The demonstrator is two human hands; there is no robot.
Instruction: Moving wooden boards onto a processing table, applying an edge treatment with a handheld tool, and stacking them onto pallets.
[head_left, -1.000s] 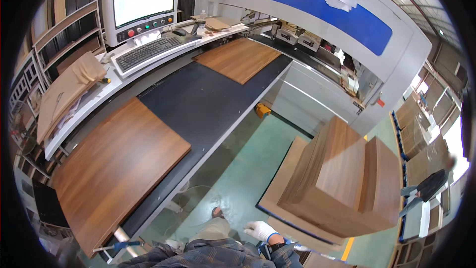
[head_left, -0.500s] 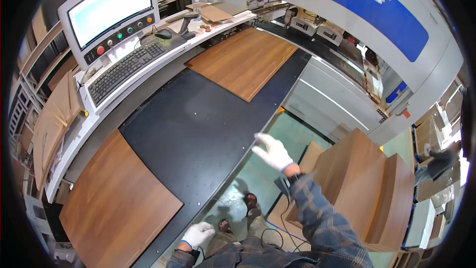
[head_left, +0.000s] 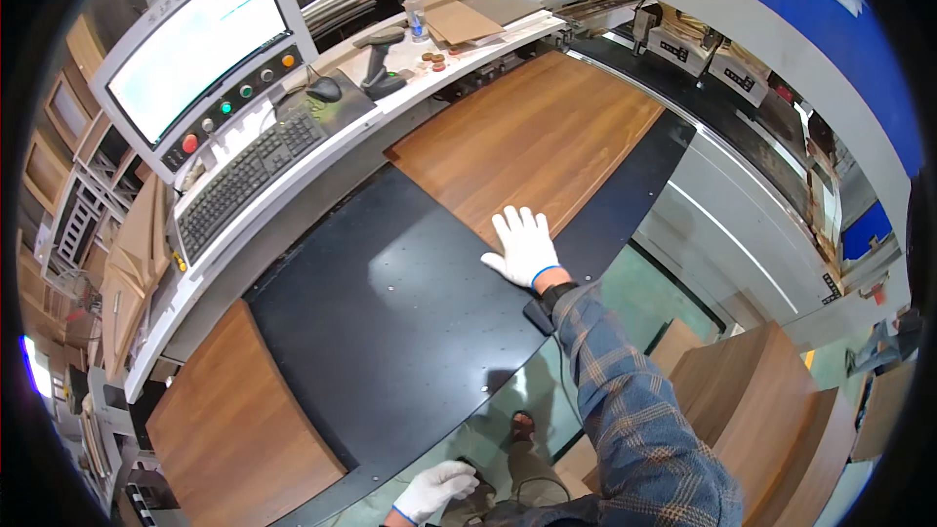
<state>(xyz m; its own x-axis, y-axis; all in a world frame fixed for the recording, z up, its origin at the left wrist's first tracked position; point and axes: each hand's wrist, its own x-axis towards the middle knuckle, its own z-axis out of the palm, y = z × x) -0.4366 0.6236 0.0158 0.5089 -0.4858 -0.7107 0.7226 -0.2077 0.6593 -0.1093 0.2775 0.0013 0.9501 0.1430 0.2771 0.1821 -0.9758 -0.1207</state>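
My right hand (head_left: 522, 244), in a white glove, lies flat with fingers spread on the near edge of a brown wooden panel (head_left: 547, 132) that rests on the black machine table (head_left: 390, 303). It holds nothing. My left hand (head_left: 436, 491), also gloved, hangs low at the table's front edge with its fingers curled; I cannot see anything in it. A second brown panel (head_left: 234, 429) lies at the near left end of the table, away from both hands.
A control console with a screen (head_left: 190, 44), coloured buttons, keyboard (head_left: 244, 181), mouse and handheld scanner (head_left: 376, 63) runs along the far side. Stacked wooden panels (head_left: 752, 400) stand on the green floor at my right. A blue and white machine housing (head_left: 781, 59) borders the table's right end.
My view has moved closer over the table. My right hand reached forward from mid-air and came down flat on the far panel's edge. My left hand stayed low at the front edge.
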